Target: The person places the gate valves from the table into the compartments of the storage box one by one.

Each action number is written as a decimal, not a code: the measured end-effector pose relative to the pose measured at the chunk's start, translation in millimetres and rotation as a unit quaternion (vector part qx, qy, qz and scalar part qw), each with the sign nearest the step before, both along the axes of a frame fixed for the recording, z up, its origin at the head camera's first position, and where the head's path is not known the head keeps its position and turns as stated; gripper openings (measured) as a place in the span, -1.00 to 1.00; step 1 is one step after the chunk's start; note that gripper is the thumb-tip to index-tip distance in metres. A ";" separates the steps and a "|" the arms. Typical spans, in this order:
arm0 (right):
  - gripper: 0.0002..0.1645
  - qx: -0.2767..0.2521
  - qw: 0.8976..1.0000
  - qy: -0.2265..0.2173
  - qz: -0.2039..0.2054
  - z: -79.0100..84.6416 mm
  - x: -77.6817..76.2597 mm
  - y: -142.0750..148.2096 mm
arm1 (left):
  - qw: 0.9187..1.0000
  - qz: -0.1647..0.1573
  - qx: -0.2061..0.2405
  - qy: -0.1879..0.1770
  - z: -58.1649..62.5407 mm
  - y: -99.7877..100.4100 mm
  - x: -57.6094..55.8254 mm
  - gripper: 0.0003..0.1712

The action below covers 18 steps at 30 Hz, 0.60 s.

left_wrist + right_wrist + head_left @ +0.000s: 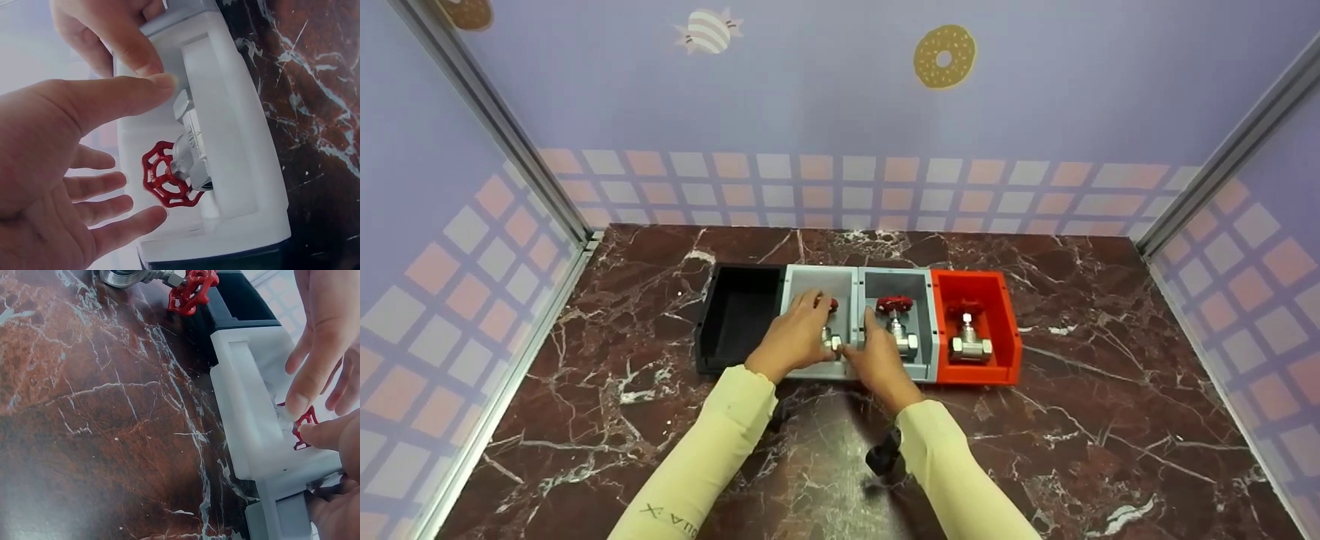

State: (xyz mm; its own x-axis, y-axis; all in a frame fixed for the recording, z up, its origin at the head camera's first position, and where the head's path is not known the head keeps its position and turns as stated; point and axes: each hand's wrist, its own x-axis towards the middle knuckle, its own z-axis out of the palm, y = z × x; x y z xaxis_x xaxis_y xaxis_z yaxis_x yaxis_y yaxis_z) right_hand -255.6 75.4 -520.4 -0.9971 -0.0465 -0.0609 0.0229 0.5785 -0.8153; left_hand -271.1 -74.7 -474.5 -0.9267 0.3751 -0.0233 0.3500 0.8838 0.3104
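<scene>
A valve (pixel 191 138) with a red handwheel (pixel 169 177) lies in the white bin (pixel 819 279). My left hand (pixel 796 334) reaches over this bin, fingers spread and thumb extended; in the left wrist view the hand (pixel 67 174) has its fingertips near the handwheel and its thumb above the valve body. My right hand (pixel 880 364) straddles the wall between the white and grey bins, its thumb (pixel 326 433) on the white side and other fingers on the grey side. In the grey bin (pixel 896 281) beside it stands another red-wheeled valve (pixel 896 330).
The red bin (pixel 1011 330) at the right end holds a third valve (pixel 971 341). A black bin (pixel 742 307) forms the left end of the row. Another valve with a red handwheel (pixel 194 289) lies on the marbled tabletop (pixel 112 439) by the black bin. Patterned walls enclose the table.
</scene>
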 end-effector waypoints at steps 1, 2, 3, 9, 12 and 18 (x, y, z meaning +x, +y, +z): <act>0.02 -0.001 1.000 0.002 -0.001 0.3 0.0 0.1 | 1.000 -0.001 0.001 0.001 0.4 -0.6 1.5 0.05; 0.02 -0.003 1.000 0.005 -0.002 0.7 0.2 0.1 | 1.000 -0.002 0.002 -0.001 1.0 -1.2 3.1 0.05; 0.02 -0.005 1.000 0.010 -0.002 1.3 0.4 -0.1 | 1.000 -0.003 0.003 0.000 1.6 -1.8 4.7 0.05; 0.02 -0.006 0.999 0.038 0.001 7.3 3.3 -4.2 | 1.000 -0.016 0.012 0.010 5.1 -6.3 12.7 0.02; 0.02 0.009 0.998 0.066 0.002 10.4 5.1 -7.5 | 0.999 -0.019 0.022 0.013 6.3 -9.1 15.9 -0.01; 0.04 0.032 0.995 0.098 0.009 15.5 9.1 -13.7 | 0.999 -0.018 0.036 0.019 7.0 -15.0 20.9 -0.05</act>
State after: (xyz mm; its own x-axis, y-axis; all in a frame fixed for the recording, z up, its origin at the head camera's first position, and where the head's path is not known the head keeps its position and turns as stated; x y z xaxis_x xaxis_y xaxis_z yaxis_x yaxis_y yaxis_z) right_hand -246.5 61.7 -505.0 -0.9891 -0.0660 0.1314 -0.1436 0.6283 -0.7646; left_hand -250.2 -89.7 -467.5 -0.9125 0.4072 0.0396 0.3934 0.8467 0.3582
